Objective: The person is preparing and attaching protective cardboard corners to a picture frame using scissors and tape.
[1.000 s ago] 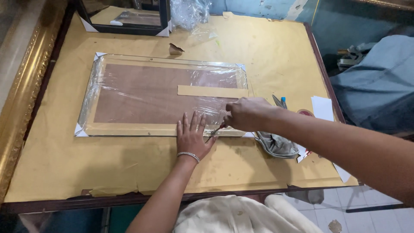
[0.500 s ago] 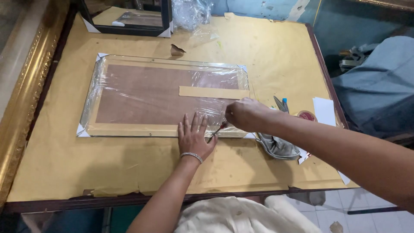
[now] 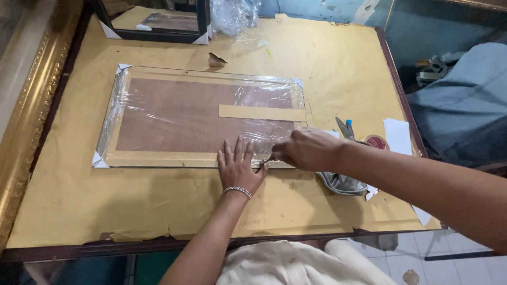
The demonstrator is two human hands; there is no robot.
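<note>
The left hand point(image 3: 237, 168) lies flat with fingers spread, pressing on the near edge of the long flat frame wrapped in clear plastic point(image 3: 203, 117). Just beside the frame's near edge, the right hand point(image 3: 306, 149) pinches a small thin tool; I cannot tell what. The frame lies on the paper-covered counter point(image 3: 79, 195). If the tool slips, it could tear the plastic or poke the fingers.

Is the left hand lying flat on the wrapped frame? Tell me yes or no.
Yes: the left hand lies palm-down, fingers spread, on the near edge of the plastic-wrapped frame.
</note>
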